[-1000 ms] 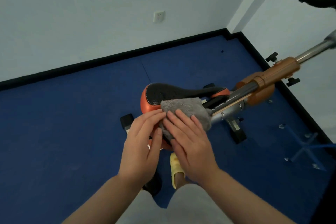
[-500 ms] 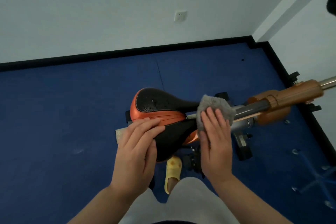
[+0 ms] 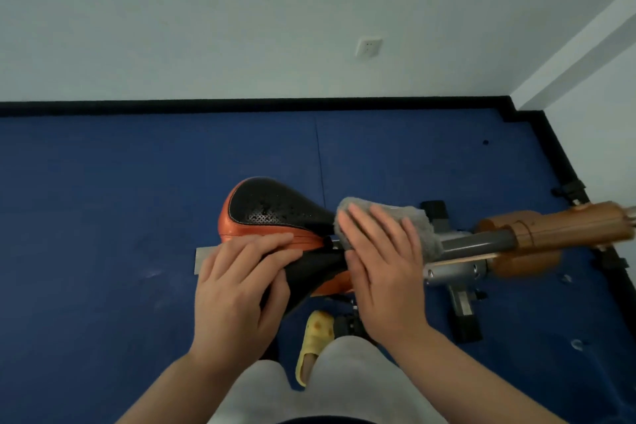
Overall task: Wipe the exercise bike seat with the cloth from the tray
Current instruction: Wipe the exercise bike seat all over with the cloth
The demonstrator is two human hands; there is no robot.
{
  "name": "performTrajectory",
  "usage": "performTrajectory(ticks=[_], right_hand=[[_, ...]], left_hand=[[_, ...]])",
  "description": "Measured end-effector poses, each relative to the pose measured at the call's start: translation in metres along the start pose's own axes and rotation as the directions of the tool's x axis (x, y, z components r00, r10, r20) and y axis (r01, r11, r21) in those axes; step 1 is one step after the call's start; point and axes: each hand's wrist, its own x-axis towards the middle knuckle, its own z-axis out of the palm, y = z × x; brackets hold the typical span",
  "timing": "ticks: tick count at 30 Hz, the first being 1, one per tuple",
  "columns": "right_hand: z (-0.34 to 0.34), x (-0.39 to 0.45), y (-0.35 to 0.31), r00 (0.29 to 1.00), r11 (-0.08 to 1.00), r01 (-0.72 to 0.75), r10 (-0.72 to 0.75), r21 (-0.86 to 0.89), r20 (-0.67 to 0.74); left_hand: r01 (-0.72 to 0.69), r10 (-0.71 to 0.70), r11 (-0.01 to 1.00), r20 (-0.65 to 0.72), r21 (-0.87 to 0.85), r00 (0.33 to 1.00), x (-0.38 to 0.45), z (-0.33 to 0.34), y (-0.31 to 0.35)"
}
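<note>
The exercise bike seat is black with orange sides and points right, toward the bike's frame. My left hand lies flat on the near side of the seat, fingers spread, steadying it. A fluffy grey cloth is draped over the narrow nose of the seat. My right hand presses flat on the cloth, covering most of it. No tray is in view.
The bike's grey tube and orange frame run off to the right. Its base feet stand on blue floor mats. My foot in a yellow slipper is below the seat. White walls close the far side.
My right hand slid the cloth from the wide rear of the seat rightward to its nose. My left hand stayed on the near side. The view shifted left.
</note>
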Motion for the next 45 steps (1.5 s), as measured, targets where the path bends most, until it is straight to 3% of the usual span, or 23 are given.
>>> performTrajectory(ticks=[2, 4, 8, 11, 15, 19, 25, 30, 35, 38, 42, 45], right_hand=[[-0.009, 0.02, 0.001, 0.984, 0.992, 0.122, -0.123, 0.015, 0.131], [-0.017, 0.032, 0.012, 0.969, 0.992, 0.11, -0.119, 0.053, 0.217], [-0.016, 0.009, 0.013, 0.988, 0.996, -0.085, 0.08, 0.03, 0.133], [-0.001, 0.005, -0.015, 0.987, 1.0, 0.012, -0.017, 0.029, 0.162], [-0.01, 0.037, -0.003, 0.968, 0.973, 0.131, -0.166, 0.189, 0.187], [-0.01, 0.036, 0.003, 0.99, 0.984, 0.047, -0.068, 0.17, 0.123], [-0.005, 0.062, -0.011, 0.953, 0.997, 0.059, -0.071, 0.048, 0.295], [-0.01, 0.047, -0.019, 0.945, 0.99, 0.058, -0.012, -0.132, 0.326], [-0.004, 0.081, -0.023, 0.884, 0.996, 0.085, -0.092, 0.036, 0.459], [-0.005, 0.062, -0.026, 0.922, 0.997, 0.057, -0.034, -0.049, 0.385], [-0.002, 0.054, -0.039, 0.894, 0.98, 0.197, -0.179, -0.003, 0.41], [-0.003, 0.084, -0.027, 0.872, 0.991, 0.059, -0.111, 0.123, 0.477]], left_hand=[[0.02, -0.02, 1.0, -0.03, 0.008, 0.999, 0.001, 0.002, 0.001], [0.024, -0.024, 1.0, -0.031, 0.011, 0.999, 0.001, 0.003, 0.0], [0.032, -0.032, 0.999, -0.09, -0.006, 0.995, -0.001, 0.005, 0.001], [0.113, -0.116, 0.993, -0.196, -0.026, 0.974, -0.001, 0.009, 0.003], [0.161, -0.166, 0.986, -0.177, -0.042, 0.97, -0.002, 0.008, 0.003], [0.22, -0.225, 0.974, -0.141, -0.052, 0.964, -0.003, 0.004, 0.003], [0.26, -0.261, 0.965, -0.127, -0.022, 0.957, 0.008, 0.001, 0.003], [0.309, -0.315, 0.949, -0.187, -0.059, 0.931, 0.008, 0.006, 0.005], [0.349, -0.366, 0.93, -0.214, -0.116, 0.905, 0.008, 0.008, 0.003], [0.398, -0.419, 0.907, -0.202, -0.139, 0.885, 0.004, 0.008, 0.003], [0.486, -0.519, 0.852, -0.185, -0.197, 0.835, 0.003, 0.01, 0.004], [0.494, -0.523, 0.849, -0.168, -0.186, 0.836, 0.003, 0.01, 0.003]])
